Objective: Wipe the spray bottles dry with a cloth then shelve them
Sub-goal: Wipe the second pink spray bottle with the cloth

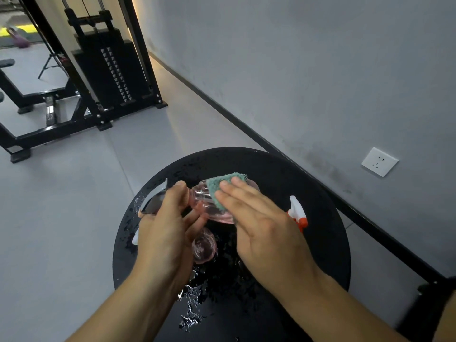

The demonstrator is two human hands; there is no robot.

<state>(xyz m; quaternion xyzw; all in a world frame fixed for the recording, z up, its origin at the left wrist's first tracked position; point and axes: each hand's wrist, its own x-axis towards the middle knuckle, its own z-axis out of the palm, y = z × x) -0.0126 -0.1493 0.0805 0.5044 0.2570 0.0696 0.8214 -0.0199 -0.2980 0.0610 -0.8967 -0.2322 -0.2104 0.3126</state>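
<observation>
My left hand (164,225) grips the neck of a clear pink spray bottle (206,201), held sideways above a round black table (328,233). Its grey trigger head (154,197) sticks out to the left of my fingers. With straight fingers, my right hand (256,218) presses a teal cloth (219,187) flat against the bottle's body. A second pink bottle (204,246) lies on the table below my hands, mostly hidden. To the right of my right hand, a white and orange spray head (297,213) shows, its bottle hidden.
Water droplets and small puddles (192,304) cover the tabletop. A grey wall with a white socket (379,161) runs along the right. A black weight machine (108,70) stands on the grey floor at the back left.
</observation>
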